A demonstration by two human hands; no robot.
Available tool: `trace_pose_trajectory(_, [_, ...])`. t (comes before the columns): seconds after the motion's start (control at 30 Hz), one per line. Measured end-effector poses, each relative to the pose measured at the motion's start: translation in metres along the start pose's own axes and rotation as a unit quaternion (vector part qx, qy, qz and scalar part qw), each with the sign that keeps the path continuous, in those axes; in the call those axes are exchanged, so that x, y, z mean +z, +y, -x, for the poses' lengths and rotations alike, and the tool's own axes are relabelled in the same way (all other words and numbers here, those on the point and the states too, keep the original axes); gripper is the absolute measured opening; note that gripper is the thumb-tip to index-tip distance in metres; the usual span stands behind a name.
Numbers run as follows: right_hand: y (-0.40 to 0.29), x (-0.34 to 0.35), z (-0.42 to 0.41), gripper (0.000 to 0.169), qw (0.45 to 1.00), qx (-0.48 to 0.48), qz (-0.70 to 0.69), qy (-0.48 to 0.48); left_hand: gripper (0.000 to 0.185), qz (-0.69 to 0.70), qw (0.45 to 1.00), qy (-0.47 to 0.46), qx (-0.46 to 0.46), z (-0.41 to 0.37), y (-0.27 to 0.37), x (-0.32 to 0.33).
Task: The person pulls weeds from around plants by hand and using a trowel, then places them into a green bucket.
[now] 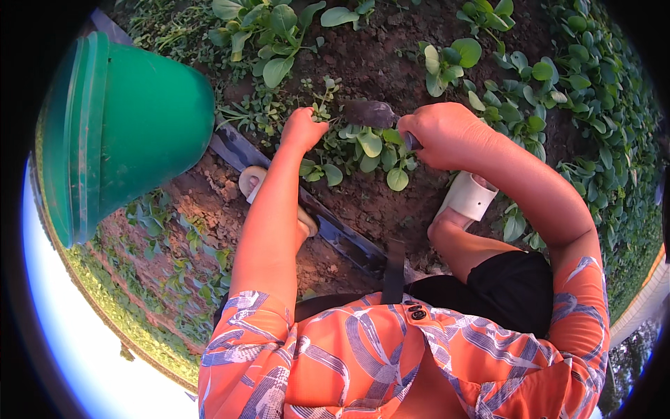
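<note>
In the head view my right hand (445, 133) grips the dark handle of a hand trowel (369, 113). The soil-caked blade points left, low over the bed, close to a small leafy green seedling (370, 144). Across from the blade tip, my left hand (303, 130) pinches the stems of a small-leaved weed (328, 93) between thumb and fingers. Whether its roots are in the soil is hidden by leaves. More low weeds (261, 107) grow just left of this hand.
A large green plastic bucket (146, 120) stands on the left. A dark strip (340, 235) edges the bed, running between my sandalled feet. Broad-leaved greens (282, 31) grow ahead, with a dense stand (591, 94) on the right. Dark soil (366, 57) lies between plants.
</note>
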State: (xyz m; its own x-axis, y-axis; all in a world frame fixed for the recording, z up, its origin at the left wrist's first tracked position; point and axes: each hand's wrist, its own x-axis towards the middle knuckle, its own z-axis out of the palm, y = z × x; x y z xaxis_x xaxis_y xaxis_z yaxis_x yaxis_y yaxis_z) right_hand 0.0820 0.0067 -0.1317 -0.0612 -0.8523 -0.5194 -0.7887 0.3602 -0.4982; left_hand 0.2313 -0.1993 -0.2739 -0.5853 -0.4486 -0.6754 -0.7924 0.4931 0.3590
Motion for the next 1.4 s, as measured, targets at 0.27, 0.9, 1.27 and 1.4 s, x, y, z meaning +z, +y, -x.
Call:
trace_pose_trajectory(0.27, [-0.007,0.007,-0.020,0.022,0.996,-0.006,0.083,0.016,0.044,0.104,0.994,-0.015,0.020,0.003,-0.002,0.013])
trace_pose_trajectory(0.9, [-0.044,-0.052,-0.074,0.020,0.951,-0.067,0.226,-0.199,0.059,0.143,0.990,0.005,0.009,-0.003,-0.025,0.019])
trace_pose_trajectory(1.27, [-0.004,-0.018,-0.037,0.019,0.992,-0.036,0.108,-0.054,0.020,0.704,0.709,-0.006,0.031,0.013,-0.063,-0.036])
trace_pose_trajectory(1.4, [0.005,-0.022,-0.027,0.019,1.000,0.005,0.028,0.004,0.021,0.670,0.740,0.059,0.000,0.002,-0.073,-0.043])
